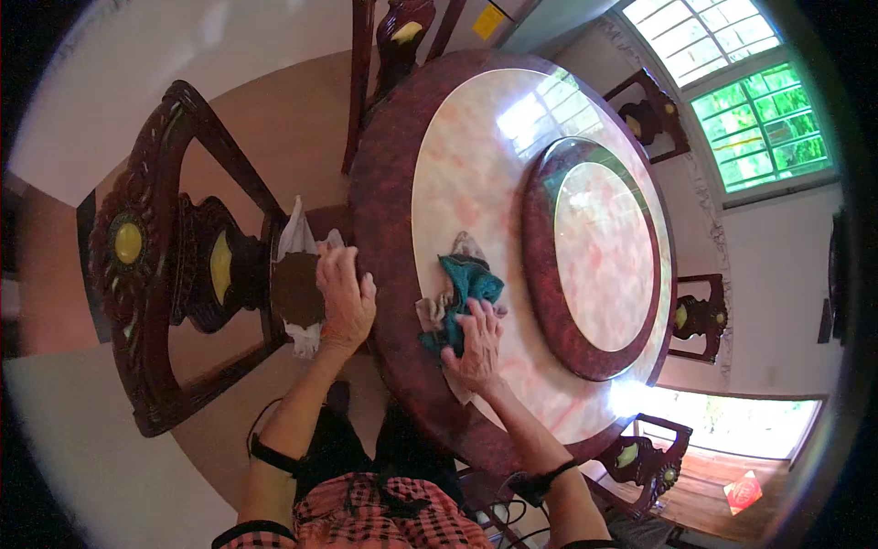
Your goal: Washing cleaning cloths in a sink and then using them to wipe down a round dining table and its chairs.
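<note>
A crumpled teal cloth (pixel 473 281) lies on the marble-look top of a round table (pixel 466 137), bunched with a pale, stained cloth (pixel 431 312). My right hand (pixel 478 346) rests on the lower part of these cloths, fingers spread; whether it grips them I cannot tell. My left hand (pixel 346 295) is at the table's dark red rim, beside the seat of a carved wooden chair. Next to its fingers, on that seat, are a round brown object (pixel 298 288) and a white plastic bag or cloth (pixel 298 230) partly under it.
A round turntable (pixel 603 254) stands raised on the table. The carved chair (pixel 223 267) is close on the left, with another chair (pixel 401 34) at the top. More chairs (pixel 699 317) stand along the far side. Black cables (pixel 511 511) hang near the lower table edge.
</note>
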A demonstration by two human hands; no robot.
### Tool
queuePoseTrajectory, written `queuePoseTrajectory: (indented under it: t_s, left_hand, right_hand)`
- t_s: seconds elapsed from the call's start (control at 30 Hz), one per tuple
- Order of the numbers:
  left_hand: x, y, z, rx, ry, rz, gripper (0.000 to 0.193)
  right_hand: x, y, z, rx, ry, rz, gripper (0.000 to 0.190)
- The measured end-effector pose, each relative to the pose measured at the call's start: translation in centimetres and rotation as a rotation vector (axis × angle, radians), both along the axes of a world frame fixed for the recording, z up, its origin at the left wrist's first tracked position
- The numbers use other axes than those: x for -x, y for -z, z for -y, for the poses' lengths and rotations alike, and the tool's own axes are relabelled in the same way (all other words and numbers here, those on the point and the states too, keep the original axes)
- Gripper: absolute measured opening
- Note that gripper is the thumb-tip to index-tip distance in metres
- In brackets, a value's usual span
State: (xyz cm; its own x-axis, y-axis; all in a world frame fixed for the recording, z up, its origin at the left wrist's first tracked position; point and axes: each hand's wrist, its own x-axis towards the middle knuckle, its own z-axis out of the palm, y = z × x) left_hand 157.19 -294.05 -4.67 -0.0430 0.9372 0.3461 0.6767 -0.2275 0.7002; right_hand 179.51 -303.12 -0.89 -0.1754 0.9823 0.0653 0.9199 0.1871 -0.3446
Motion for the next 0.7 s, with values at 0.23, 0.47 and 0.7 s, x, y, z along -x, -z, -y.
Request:
queuePoseTrajectory:
  t_s: [0.23,0.47,0.7]
  left_hand:
    - [0.3,2.3,-0.3,0.448,-0.034,0.36,0.057]
    - [0.8,1.4,0.4,0.558,-0.035,0.342,0.051]
    - [0.7,1.6,0.4,0.5,0.006,0.278,0.05]
  right_hand:
    - [3.6,1.9,-20.1,-0.295,-0.048,0.144,0.065]
    - [4.1,4.7,-43.5,-0.512,-0.015,0.168,0.054]
    - [6.6,4.9,-46.0,-0.513,0.137,0.201,0.05]
